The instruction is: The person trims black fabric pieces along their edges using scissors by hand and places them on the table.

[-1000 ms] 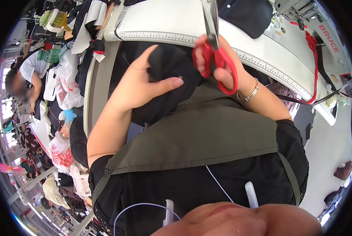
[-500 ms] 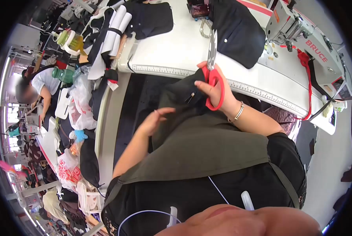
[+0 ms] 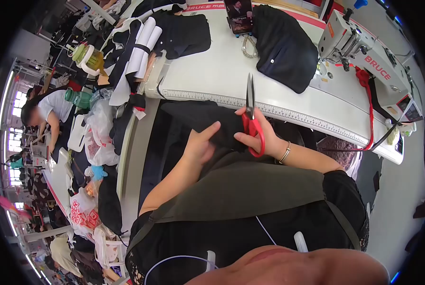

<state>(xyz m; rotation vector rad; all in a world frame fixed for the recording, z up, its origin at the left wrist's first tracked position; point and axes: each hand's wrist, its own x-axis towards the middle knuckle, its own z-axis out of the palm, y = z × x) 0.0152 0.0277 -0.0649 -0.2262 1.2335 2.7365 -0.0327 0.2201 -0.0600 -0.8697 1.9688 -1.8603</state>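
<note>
My right hand (image 3: 264,135) is wrapped around a pair of red-handled scissors (image 3: 251,102). Their metal blades point away from me, toward the table edge. A piece of black fabric (image 3: 188,113) lies over my lap, just in front of the table, and reaches the fingers of my right hand. My left hand (image 3: 202,145) is closed on this fabric, thumb on top; its other fingers are partly hidden.
A white sewing table (image 3: 207,71) with a ruler strip (image 3: 288,115) along its edge stands ahead. On it are folded black pieces (image 3: 286,50), a propped phone (image 3: 239,16) and a sewing machine (image 3: 364,52). Plastic bags (image 3: 100,137) sit left, near another person (image 3: 55,107).
My right hand has drawn the scissors back from above the table toward me. My left hand has moved up and right and taken hold of the fabric, which is now spread farther left.
</note>
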